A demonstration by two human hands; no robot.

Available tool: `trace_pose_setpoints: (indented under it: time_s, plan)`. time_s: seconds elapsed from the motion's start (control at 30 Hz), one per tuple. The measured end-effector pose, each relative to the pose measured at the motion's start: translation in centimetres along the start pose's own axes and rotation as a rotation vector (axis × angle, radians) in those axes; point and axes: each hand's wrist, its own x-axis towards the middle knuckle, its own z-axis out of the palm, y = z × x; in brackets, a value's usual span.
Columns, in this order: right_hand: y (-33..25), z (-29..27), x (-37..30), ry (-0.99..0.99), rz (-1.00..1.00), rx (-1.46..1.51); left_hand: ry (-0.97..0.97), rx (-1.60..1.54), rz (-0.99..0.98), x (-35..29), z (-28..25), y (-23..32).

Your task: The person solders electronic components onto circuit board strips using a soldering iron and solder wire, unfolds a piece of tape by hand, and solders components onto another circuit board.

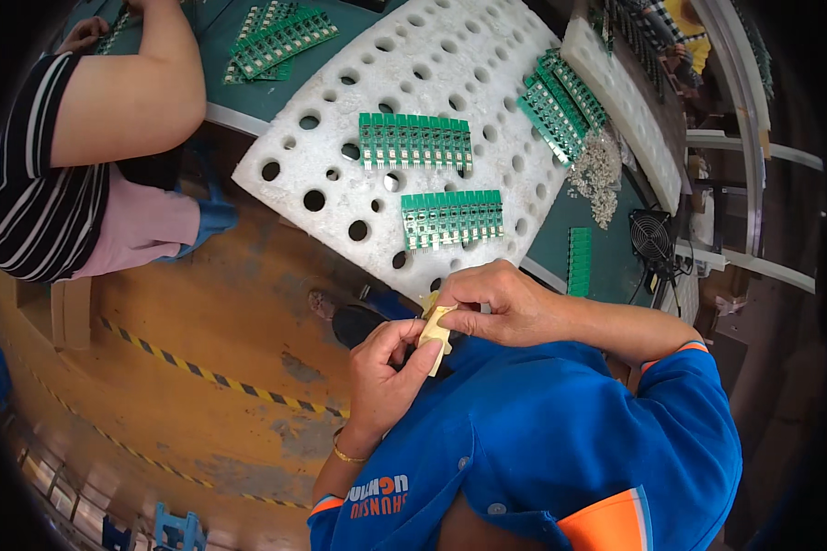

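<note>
My left hand [386, 372] and my right hand [505, 298] meet just off the near edge of a white foam board. Between them is a small pale-yellow strip [438, 328], which looks folded or crumpled; I cannot tell its material. The left thumb and fingers pinch its lower part, while my right hand grips the upper end with thumb and curled fingers. On the holed foam board [340, 115] lie two green circuit board panels, one farther away [415, 142] and one closer to my hands [453, 220].
Overlapping circuit boards [560, 101] and a heap of small white parts [597, 174] sit at the right. Beyond a narrow green board [579, 262] stands a black fan [652, 237]. More boards [280, 44] lie far left, beside another person's bent arm [129, 101].
</note>
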Motion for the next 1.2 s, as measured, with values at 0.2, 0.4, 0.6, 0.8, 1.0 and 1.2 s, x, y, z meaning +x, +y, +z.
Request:
trace_pose_setpoints:
  time_s: [0.2,0.4,0.6,0.8,1.0,1.2]
  plan:
    - [2.5,0.4,-0.2,-0.013,-0.075,0.019,-0.028,0.053,0.184,0.4,0.3,-1.7]
    - [3.5,-0.2,-1.3,-0.077,-0.333,-0.169,0.035,-0.062,0.170,-0.8,2.1,-3.5]
    - [6.5,-0.9,-4.5,-0.242,-0.073,0.129,0.082,-0.255,0.078,-2.9,5.9,-6.6]
    - [10.7,-2.7,-10.1,-0.259,-0.106,0.302,0.131,-0.349,0.011,-4.3,13.0,-8.8]
    - [13.7,-5.1,-16.4,-0.082,-0.168,0.203,0.280,0.421,0.278,-4.2,19.6,-7.8]
    - [18.4,-5.2,-21.8,0.213,-0.194,0.125,0.157,0.671,0.456,-2.7,25.0,-8.5]
